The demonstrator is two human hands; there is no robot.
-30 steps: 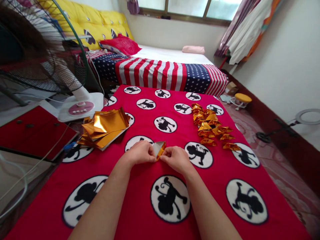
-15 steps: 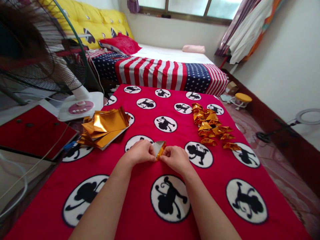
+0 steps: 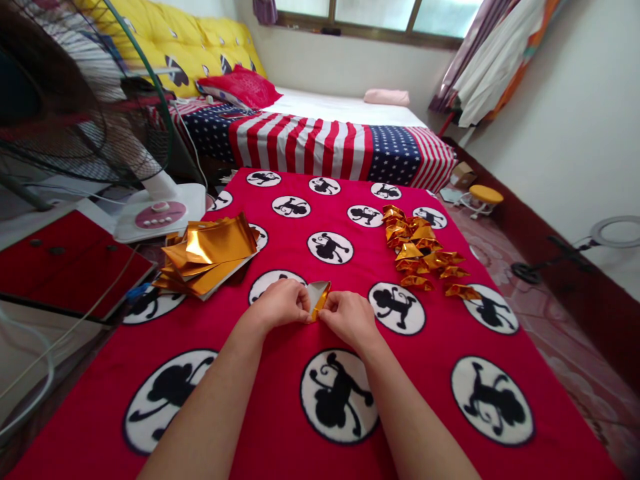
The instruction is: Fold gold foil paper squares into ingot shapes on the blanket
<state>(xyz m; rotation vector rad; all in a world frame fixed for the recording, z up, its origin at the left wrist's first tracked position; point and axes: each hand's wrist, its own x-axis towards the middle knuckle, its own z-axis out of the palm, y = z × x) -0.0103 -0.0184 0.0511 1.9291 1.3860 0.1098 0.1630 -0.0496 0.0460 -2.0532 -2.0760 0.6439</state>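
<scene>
Between my two hands, a small piece of gold foil paper (image 3: 321,301) with a pale inner side stands folded above the red cloth (image 3: 280,413). My left hand (image 3: 283,303) pinches its left side, fingers closed. On its right side my right hand (image 3: 349,316) grips the near edge with thumb and fingertips. A loose stack of flat gold foil sheets (image 3: 217,243) lies on the cloth to the left. Several folded gold foil pieces (image 3: 413,250) form a cluster on the right.
At the left edge a fan (image 3: 90,100) stands behind its white base (image 3: 165,213), near a red panel (image 3: 75,260). Beyond the cloth is a bed (image 3: 310,143) with pillows. A yellow stool (image 3: 486,195) and a ring-shaped stand (image 3: 617,232) are on the right.
</scene>
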